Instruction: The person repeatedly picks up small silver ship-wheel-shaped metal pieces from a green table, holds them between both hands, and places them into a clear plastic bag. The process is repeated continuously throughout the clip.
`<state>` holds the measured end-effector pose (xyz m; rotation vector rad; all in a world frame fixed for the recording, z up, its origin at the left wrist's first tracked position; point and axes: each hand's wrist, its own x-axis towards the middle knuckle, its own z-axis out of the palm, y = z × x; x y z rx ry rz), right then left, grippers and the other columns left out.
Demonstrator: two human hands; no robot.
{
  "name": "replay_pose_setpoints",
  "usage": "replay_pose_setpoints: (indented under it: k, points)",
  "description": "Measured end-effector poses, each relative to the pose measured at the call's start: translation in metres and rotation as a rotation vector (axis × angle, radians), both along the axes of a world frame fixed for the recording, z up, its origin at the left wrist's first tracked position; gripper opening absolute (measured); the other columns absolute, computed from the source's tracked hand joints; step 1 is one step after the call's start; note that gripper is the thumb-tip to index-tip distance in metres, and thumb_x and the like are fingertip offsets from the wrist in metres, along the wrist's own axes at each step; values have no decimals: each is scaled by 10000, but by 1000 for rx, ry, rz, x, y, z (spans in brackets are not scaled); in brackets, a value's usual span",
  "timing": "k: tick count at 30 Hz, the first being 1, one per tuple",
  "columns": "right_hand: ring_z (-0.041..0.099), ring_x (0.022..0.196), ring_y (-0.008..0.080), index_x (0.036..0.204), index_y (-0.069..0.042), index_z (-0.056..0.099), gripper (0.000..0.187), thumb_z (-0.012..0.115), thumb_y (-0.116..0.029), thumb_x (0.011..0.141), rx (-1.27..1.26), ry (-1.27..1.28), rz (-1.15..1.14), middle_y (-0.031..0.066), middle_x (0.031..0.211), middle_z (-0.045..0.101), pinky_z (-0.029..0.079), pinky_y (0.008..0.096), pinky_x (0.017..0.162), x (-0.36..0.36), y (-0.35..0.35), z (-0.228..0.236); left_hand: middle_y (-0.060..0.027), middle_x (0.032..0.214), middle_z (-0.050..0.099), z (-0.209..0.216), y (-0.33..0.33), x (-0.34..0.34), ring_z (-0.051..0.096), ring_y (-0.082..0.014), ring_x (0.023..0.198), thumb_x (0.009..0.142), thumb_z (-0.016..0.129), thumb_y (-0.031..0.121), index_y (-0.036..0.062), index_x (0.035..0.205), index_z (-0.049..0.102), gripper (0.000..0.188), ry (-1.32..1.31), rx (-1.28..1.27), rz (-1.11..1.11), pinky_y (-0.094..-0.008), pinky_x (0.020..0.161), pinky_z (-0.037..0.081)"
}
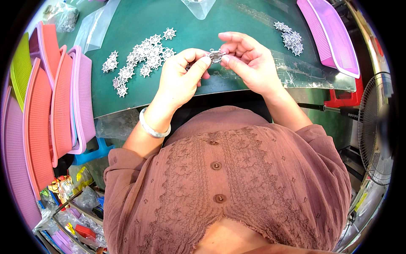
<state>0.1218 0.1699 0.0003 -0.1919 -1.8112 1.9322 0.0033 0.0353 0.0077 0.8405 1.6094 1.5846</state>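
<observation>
Your left hand [179, 76] and right hand [255, 65] are pinching one wheel [216, 56] at opposite edges above the bench [237, 23]; the right's upper fingers are curling loosely; a slackening pinch could be dropping it.

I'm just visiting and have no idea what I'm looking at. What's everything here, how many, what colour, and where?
held wheel piece: one, silver, between both hands' fingertips
loose wheel pieces: many, overlapping, silver, left and right on the table
table: one, green, under the pieces
single basket: one, purple, table's right side
stacked baskets: several, purple, orange-pink and green, far left
plastic bags: at least three, clear, far side of table
fan: one, dark, right edge
red plastic item: one, red, below single basket
bagged clutter: uncountable, mixed, lower left
brown top: one, brown, worn
bangle: one, pale, left wrist
left hand: one, bare, centre
right hand: one, bare, right of centre
</observation>
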Motion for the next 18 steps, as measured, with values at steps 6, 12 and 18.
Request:
replay_pose_setpoints:
  k: [6,12,18]
  points:
    - [566,702,93,1134,-45,531,369,579,33,776,426,83,-163,44,838,600,481,219,662,-5,-4,-5,-4,709,574,-3,0,3,531,-78,616,769,647,72,13,917,622,162,444,105,125,-212,564,447]
    - [571,685,122,1144,-55,531,411,602,34,749,627,133,-199,52,834,598,481,229,640,-7,-8,-3,-42,725,587,-2,-1,-1,538,-99,615,745,662,50,42,879,649,135,655,178,130,-216,559,439]
    - [548,734,100,1209,-28,479,479,597,65,754,540,72,-131,44,869,599,456,224,670,-5,-5,-3,-23,810,602,-12,-6,-3,552,-63,650,799,626,0,9,933,628,134,422,256,126,-164,546,415]
